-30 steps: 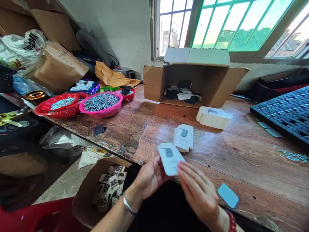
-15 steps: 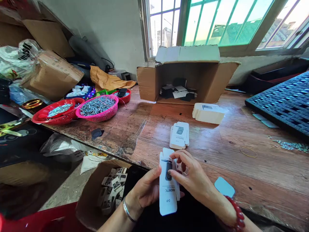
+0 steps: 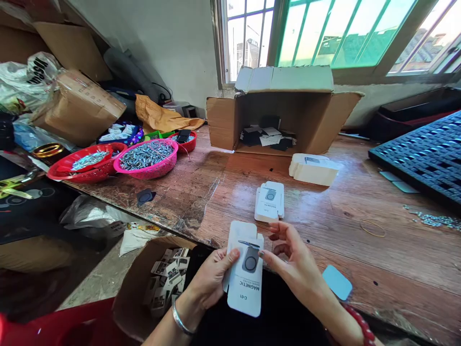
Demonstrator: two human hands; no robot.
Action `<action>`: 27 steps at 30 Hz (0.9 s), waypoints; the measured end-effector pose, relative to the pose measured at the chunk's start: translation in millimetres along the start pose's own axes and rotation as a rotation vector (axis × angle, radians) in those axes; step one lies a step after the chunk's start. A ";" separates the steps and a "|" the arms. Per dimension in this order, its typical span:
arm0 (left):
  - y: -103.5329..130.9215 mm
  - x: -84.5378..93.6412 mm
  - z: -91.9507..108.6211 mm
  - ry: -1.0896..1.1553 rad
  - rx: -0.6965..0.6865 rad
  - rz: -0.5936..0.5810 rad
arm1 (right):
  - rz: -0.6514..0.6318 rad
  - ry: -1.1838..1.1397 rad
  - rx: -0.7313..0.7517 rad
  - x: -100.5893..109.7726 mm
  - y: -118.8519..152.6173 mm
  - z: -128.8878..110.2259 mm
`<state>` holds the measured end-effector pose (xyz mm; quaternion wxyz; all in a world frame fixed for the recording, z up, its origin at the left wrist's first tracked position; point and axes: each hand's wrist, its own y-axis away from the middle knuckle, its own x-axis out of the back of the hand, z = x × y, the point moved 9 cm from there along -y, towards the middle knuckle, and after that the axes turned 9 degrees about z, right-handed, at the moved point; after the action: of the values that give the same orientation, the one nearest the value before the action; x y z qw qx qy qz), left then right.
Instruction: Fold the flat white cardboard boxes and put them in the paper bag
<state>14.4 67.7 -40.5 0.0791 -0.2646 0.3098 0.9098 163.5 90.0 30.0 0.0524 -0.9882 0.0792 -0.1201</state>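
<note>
A flat white printed carton (image 3: 246, 281) with a dark round-ringed picture is held at the table's front edge. My left hand (image 3: 212, 276) grips its left side, thumb on the front face. My right hand (image 3: 293, 257) is beside the carton's right edge, fingers apart and curved, the thumb tip at or very near the edge; whether it touches is unclear. Just beyond lies a small stack of similar flat cartons (image 3: 269, 202). Further back is a thicker stack of white cartons (image 3: 313, 169). A light blue rounded card (image 3: 337, 282) lies right of my right forearm.
An open cardboard box (image 3: 221, 124) with black and white pieces stands at the back. Pink (image 3: 147, 158) and red baskets (image 3: 77, 163) of metal parts sit left. A box of small cartons (image 3: 135, 288) is below; a black grid tray (image 3: 425, 154) is right.
The carton has turned to show its front more squarely, with its top shifted left. My right hand has moved slightly right, off the carton's face. My left hand has shifted a little left, still gripping.
</note>
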 end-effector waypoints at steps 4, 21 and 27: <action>2.3 3.5 11.2 -0.095 -0.164 0.080 | -0.180 -0.033 -0.086 -26.8 13.0 15.7; 15.0 39.9 -12.6 -0.184 -0.416 0.248 | 0.122 -0.373 -0.172 -23.6 52.8 60.2; 20.2 25.6 -16.7 -0.083 -0.360 0.231 | 0.054 -0.484 -0.246 -33.5 54.8 60.2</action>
<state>-6.2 41.0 -54.7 -0.0616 -0.1995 0.1669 0.9636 138.3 46.9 -42.5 -0.0475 -0.9846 0.1047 0.1317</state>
